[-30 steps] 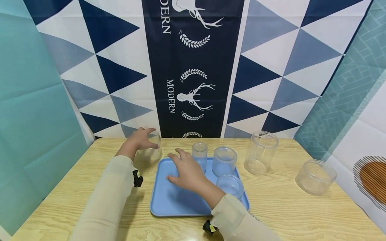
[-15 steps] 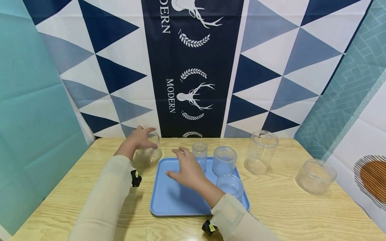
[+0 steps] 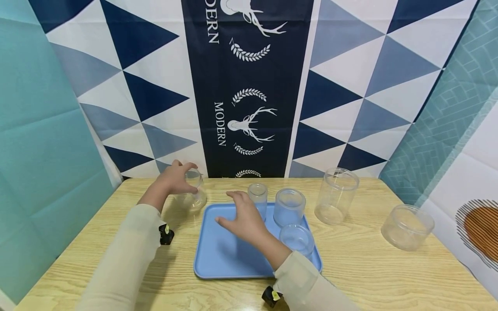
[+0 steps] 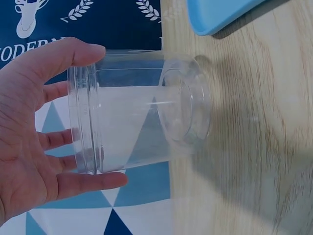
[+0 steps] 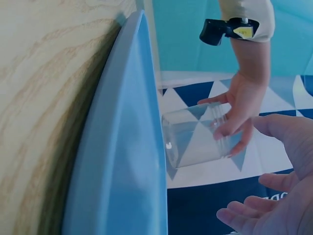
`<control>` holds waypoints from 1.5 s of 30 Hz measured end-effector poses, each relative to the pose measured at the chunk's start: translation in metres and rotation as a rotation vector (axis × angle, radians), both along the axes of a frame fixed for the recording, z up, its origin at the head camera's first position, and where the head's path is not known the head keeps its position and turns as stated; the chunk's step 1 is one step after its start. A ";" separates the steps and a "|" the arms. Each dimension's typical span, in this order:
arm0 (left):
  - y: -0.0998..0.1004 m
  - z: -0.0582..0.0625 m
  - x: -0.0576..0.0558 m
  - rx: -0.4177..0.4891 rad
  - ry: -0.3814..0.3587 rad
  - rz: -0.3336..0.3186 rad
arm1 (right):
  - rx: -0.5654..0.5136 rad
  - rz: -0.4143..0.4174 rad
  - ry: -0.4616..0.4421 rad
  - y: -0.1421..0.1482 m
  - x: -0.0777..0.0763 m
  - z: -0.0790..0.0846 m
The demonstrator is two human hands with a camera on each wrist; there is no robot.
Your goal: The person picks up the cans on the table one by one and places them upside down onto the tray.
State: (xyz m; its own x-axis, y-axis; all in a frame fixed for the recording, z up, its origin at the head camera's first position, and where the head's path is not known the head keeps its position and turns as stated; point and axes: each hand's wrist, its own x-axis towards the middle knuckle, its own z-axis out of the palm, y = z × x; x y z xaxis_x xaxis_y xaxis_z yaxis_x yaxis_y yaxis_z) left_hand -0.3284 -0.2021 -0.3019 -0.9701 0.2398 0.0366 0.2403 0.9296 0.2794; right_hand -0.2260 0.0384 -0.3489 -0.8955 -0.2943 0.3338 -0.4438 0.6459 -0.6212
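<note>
At the table's back left, my left hand point(image 3: 174, 179) grips a clear plastic jar point(image 3: 199, 196) from above. In the left wrist view, thumb and fingers point(image 4: 93, 183) spread around the jar's rim, and its base is close to the wood. My right hand point(image 3: 246, 220) hovers over the blue tray point(image 3: 219, 259) with thumb and fingers apart and nothing between them. On the tray's right side stand a narrow clear jar point(image 3: 257, 194), partly hidden by the right hand, a wider jar point(image 3: 289, 207) and a low round one point(image 3: 297, 239) partly behind the right forearm.
Right of the tray are a tall clear jar point(image 3: 336, 196) and, farther out, a low wide jar point(image 3: 407, 229). A patterned cloth point(image 3: 249, 77) hangs directly behind the wooden table point(image 3: 362, 272), with more cloth at both sides.
My left hand has shifted slightly left along with the jar. The right hand stays over the tray, its fingers a little changed in pose. Tray and other jars stay put.
</note>
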 end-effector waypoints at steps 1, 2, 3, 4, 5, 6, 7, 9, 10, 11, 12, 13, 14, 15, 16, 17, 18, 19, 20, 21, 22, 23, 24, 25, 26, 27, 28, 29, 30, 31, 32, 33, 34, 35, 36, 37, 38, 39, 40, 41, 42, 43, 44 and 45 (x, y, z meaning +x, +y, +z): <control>0.000 0.000 0.001 -0.001 0.007 -0.001 | -0.009 0.001 -0.003 0.000 0.000 0.000; 0.000 0.001 0.003 -0.003 0.013 -0.002 | -0.016 0.001 -0.005 0.001 0.000 0.000; 0.000 0.001 0.004 -0.001 0.022 -0.002 | -0.023 0.001 -0.007 0.001 0.001 -0.001; 0.000 0.002 0.005 0.002 0.029 -0.003 | -0.027 0.002 -0.006 0.002 0.001 -0.001; 0.000 0.002 0.007 0.005 0.036 -0.003 | -0.033 0.003 -0.006 0.002 0.001 -0.002; 0.000 0.003 0.008 0.007 0.044 -0.006 | -0.038 0.003 -0.006 0.003 0.002 -0.002; 0.001 0.003 0.009 0.010 0.053 -0.011 | -0.045 0.004 -0.005 0.003 0.002 -0.002; 0.001 0.004 0.011 0.013 0.067 -0.018 | -0.052 0.005 -0.006 0.005 0.003 -0.003; 0.001 0.004 0.013 0.012 0.072 -0.024 | -0.055 0.006 -0.007 0.005 0.003 -0.003; 0.001 0.004 0.014 0.011 0.078 -0.031 | -0.061 0.008 -0.007 0.005 0.004 -0.003; 0.002 0.005 0.015 0.011 0.085 -0.040 | -0.062 0.009 -0.009 0.006 0.004 -0.004; 0.002 0.005 0.017 0.013 0.088 -0.047 | -0.063 0.009 -0.009 0.006 0.005 -0.004; 0.002 0.005 0.018 0.013 0.093 -0.055 | -0.066 0.011 -0.010 0.006 0.005 -0.004; 0.001 0.006 0.020 0.014 0.099 -0.064 | -0.071 0.013 -0.011 0.007 0.005 -0.004; 0.002 0.006 0.021 0.015 0.104 -0.075 | -0.075 0.013 -0.010 0.007 0.006 -0.005; 0.002 0.007 0.023 0.016 0.109 -0.081 | -0.081 0.014 -0.009 0.007 0.006 -0.005; 0.002 0.007 0.025 0.016 0.114 -0.088 | -0.088 0.013 -0.010 0.007 0.007 -0.005; 0.003 0.008 0.026 0.014 0.117 -0.091 | -0.098 0.014 -0.010 0.008 0.007 -0.006; 0.003 0.008 0.028 0.012 0.123 -0.101 | -0.107 0.014 -0.012 0.008 0.008 -0.006; 0.004 0.009 0.029 0.012 0.128 -0.106 | -0.116 0.013 -0.013 0.008 0.008 -0.006; 0.004 0.009 0.031 0.014 0.132 -0.111 | -0.128 0.013 -0.014 0.008 0.009 -0.006; 0.005 0.010 0.033 0.016 0.138 -0.114 | -0.137 0.013 -0.016 0.008 0.009 -0.006; 0.005 0.010 0.035 0.022 0.144 -0.119 | -0.145 0.012 -0.017 0.008 0.010 -0.007; 0.005 0.010 0.036 0.030 0.149 -0.124 | -0.151 0.012 -0.015 0.008 0.010 -0.007; 0.004 0.010 0.038 0.039 0.154 -0.129 | -0.158 0.012 -0.015 0.008 0.011 -0.007; 0.004 0.010 0.040 0.050 0.158 -0.130 | -0.165 0.014 -0.015 0.008 0.011 -0.007; 0.003 0.009 0.042 0.062 0.164 -0.135 | -0.172 0.015 -0.017 0.008 0.012 -0.007; 0.002 0.009 0.043 0.071 0.168 -0.140 | -0.178 0.016 -0.019 0.008 0.012 -0.007; 0.001 0.008 0.045 0.081 0.172 -0.145 | -0.187 0.018 -0.022 0.008 0.013 -0.006; 0.001 0.008 0.047 0.090 0.176 -0.151 | -0.198 0.021 -0.027 0.009 0.013 -0.006; 0.000 0.008 0.049 0.097 0.181 -0.157 | -0.208 0.024 -0.033 0.009 0.014 -0.006; -0.001 0.008 0.050 0.106 0.185 -0.164 | -0.219 0.024 -0.040 0.009 0.014 -0.006; -0.001 0.008 0.052 0.114 0.190 -0.171 | -0.229 0.025 -0.045 0.009 0.015 -0.006; -0.001 0.008 0.054 0.120 0.195 -0.177 | -0.242 0.027 -0.050 0.009 0.015 -0.006; -0.002 0.008 0.056 0.128 0.199 -0.183 | -0.254 0.029 -0.056 0.009 0.016 -0.006; -0.002 0.008 0.058 0.136 0.204 -0.188 | -0.266 0.029 -0.063 0.010 0.016 -0.005; -0.002 0.008 0.060 0.143 0.210 -0.193 | -0.279 0.030 -0.071 0.010 0.017 -0.005; -0.003 0.009 0.062 0.149 0.215 -0.196 | -0.292 0.031 -0.079 0.010 0.018 -0.004; -0.003 0.009 0.064 0.154 0.220 -0.199 | -0.304 0.034 -0.088 0.010 0.018 -0.004; -0.003 0.009 0.066 0.159 0.225 -0.200 | -0.315 0.035 -0.099 0.011 0.019 -0.003; -0.003 0.009 0.067 0.164 0.229 -0.202 | -0.325 0.036 -0.114 0.011 0.020 -0.002; -0.003 0.009 0.069 0.167 0.234 -0.204 | -0.336 0.036 -0.130 0.012 0.020 -0.002; -0.003 0.009 0.070 0.169 0.238 -0.204 | -0.348 0.037 -0.145 0.012 0.020 -0.001; -0.003 0.010 0.072 0.172 0.242 -0.204 | -0.355 0.036 -0.161 0.013 0.021 -0.001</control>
